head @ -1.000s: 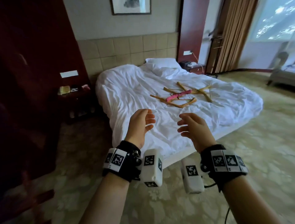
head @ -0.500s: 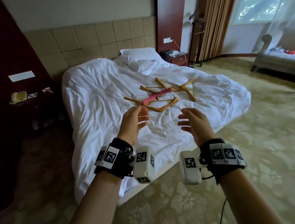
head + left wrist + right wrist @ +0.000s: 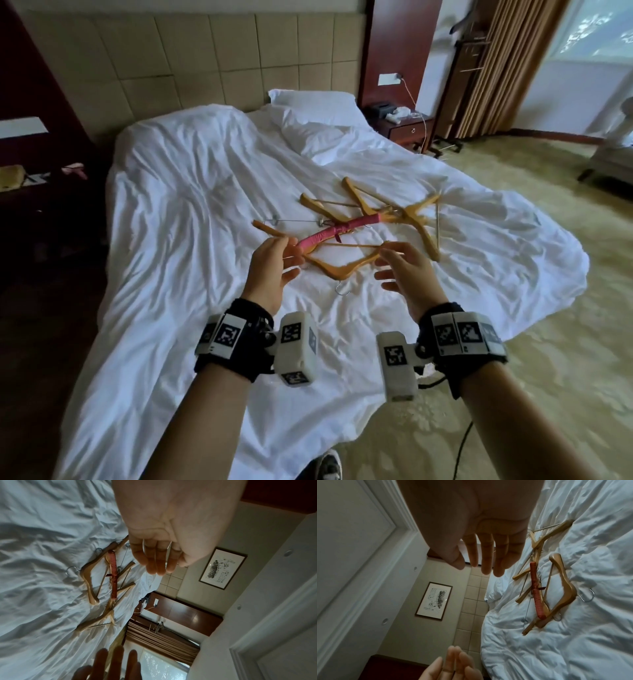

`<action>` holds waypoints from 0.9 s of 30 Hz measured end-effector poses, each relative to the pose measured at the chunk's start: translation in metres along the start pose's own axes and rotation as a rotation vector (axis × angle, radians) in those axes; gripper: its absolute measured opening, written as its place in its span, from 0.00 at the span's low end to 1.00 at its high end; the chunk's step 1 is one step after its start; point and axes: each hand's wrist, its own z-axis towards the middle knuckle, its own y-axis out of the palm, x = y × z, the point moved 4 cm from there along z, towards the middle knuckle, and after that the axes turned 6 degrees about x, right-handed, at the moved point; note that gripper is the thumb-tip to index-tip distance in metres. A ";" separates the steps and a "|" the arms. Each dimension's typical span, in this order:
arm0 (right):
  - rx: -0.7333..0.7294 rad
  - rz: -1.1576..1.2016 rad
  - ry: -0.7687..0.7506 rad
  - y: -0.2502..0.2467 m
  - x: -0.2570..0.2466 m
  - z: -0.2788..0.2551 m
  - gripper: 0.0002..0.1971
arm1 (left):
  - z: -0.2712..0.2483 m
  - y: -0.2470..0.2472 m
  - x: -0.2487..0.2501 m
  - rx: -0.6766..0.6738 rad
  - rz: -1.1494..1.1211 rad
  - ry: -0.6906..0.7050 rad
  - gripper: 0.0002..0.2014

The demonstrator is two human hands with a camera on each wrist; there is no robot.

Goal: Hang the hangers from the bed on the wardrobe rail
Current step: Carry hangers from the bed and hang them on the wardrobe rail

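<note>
Several wooden hangers (image 3: pixel 346 265) lie tangled on the white bed (image 3: pixel 191 219), with a pink padded hanger (image 3: pixel 337 231) across them. The same pile shows in the left wrist view as wooden hangers (image 3: pixel 89 574) with the pink hanger (image 3: pixel 113 574), and in the right wrist view as wooden hangers (image 3: pixel 563 582) with the pink hanger (image 3: pixel 536 591). My left hand (image 3: pixel 274 265) hovers above the pile's near left end, fingers relaxed and empty. My right hand (image 3: pixel 404 267) hovers over the near right side, fingers spread and empty. Neither hand touches a hanger. No wardrobe rail is in view.
A dark wooden nightstand (image 3: pixel 407 132) with a phone stands beyond the bed's far right corner. Brown curtains (image 3: pixel 496 65) hang at the back right. Dark furniture (image 3: pixel 37 192) borders the bed's left side. Patterned carpet (image 3: pixel 548 342) spreads to the right. A shoe (image 3: pixel 329 466) shows below.
I have come closer to the bed. Both hands have advanced from over the bed's near edge to just above the hanger pile, still empty.
</note>
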 end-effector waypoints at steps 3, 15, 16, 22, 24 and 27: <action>0.006 -0.041 0.008 -0.001 0.005 0.057 0.08 | 0.051 0.034 -0.001 0.011 -0.004 -0.010 0.10; -0.024 -0.118 0.062 -0.010 0.022 0.279 0.01 | 0.227 0.137 -0.013 0.128 -0.044 -0.095 0.13; -0.042 -0.128 0.059 -0.008 0.027 0.297 0.01 | 0.239 0.142 -0.018 0.148 -0.037 -0.096 0.13; -0.201 -0.226 0.062 0.012 0.069 0.404 0.10 | 0.299 0.173 -0.044 0.315 0.012 -0.099 0.15; -0.255 -0.288 0.069 0.019 0.086 0.432 0.12 | 0.315 0.182 -0.055 0.361 0.038 -0.134 0.15; -0.300 -0.373 0.102 0.027 0.120 0.468 0.12 | 0.342 0.187 -0.083 0.439 0.073 -0.191 0.14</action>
